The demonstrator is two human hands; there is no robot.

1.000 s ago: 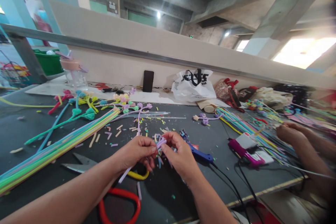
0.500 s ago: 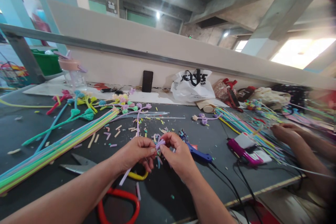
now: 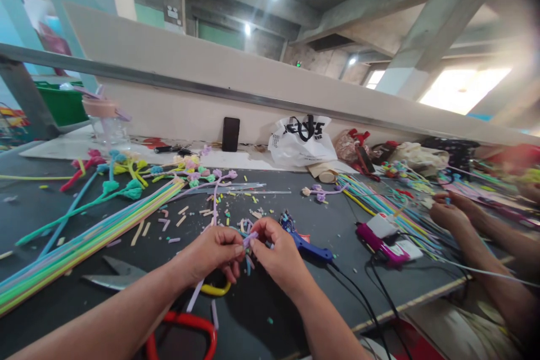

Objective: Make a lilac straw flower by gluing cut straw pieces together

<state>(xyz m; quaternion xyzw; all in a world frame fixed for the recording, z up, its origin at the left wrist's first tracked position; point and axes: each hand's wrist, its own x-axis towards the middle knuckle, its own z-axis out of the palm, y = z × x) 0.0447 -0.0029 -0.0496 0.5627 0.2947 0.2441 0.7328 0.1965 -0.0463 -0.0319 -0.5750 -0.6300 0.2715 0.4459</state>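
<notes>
Between both hands is a small light-purple fuzzy piece [image 3: 250, 238], pinched by the fingertips. My left hand [image 3: 217, 253] holds it from the left, and a lilac stem [image 3: 194, 296] sticks out below that hand. From the right, my right hand [image 3: 274, 247] grips the piece between thumb and index finger. Under my left forearm lie large scissors, with grey blades [image 3: 116, 275] and a red handle [image 3: 211, 329]. A blue glue gun [image 3: 310, 247] rests just right of my right hand. Short cut bits lie scattered beyond the hands.
A bundle of pastel stems [image 3: 97, 236] and finished fuzzy flowers [image 3: 130, 188] lie left. A phone [image 3: 230, 134] and white bag [image 3: 301, 143] stand at the back. Rightward are a magenta power strip [image 3: 382, 244], cables, more stems and another person's hands [image 3: 451, 215].
The view has shifted slightly, so the table items sit further left. My fingers have closed in around the purple piece, which now looks more bunched. The other person's hands still work at the right.
</notes>
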